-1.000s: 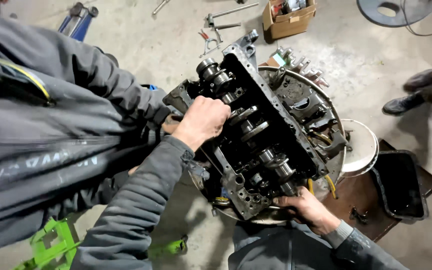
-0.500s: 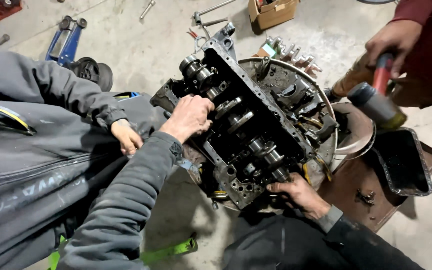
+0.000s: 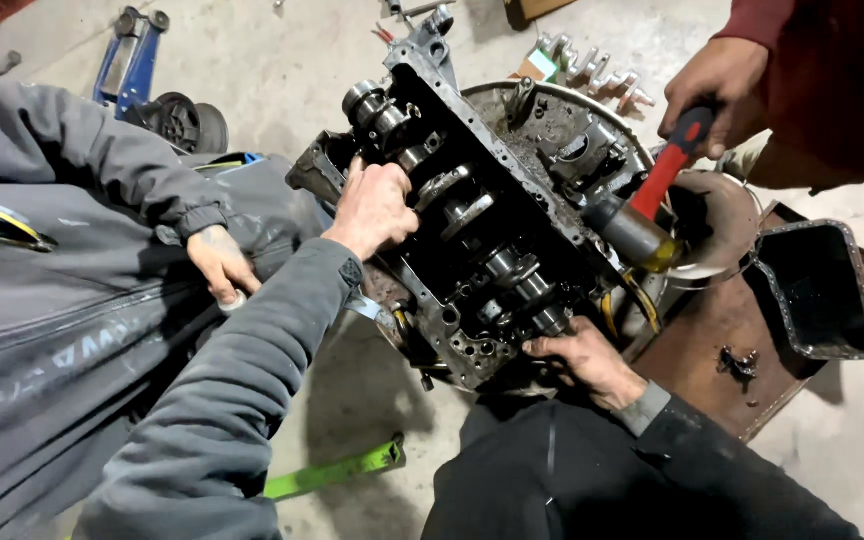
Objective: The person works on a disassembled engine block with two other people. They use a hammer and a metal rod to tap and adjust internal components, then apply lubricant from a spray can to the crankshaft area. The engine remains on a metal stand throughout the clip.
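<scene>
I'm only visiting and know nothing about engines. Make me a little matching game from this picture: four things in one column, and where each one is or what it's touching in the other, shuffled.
Things:
1. left hand
2. right hand
3. mallet
4. oil pan

Places:
a. lying empty on the brown board at far right
b. held by a red-sleeved co-worker over the block's right side
c. resting on top of the engine block
d. gripping the block's near, lower end

Pairs: 1-c, 2-d, 3-b, 4-a
</scene>
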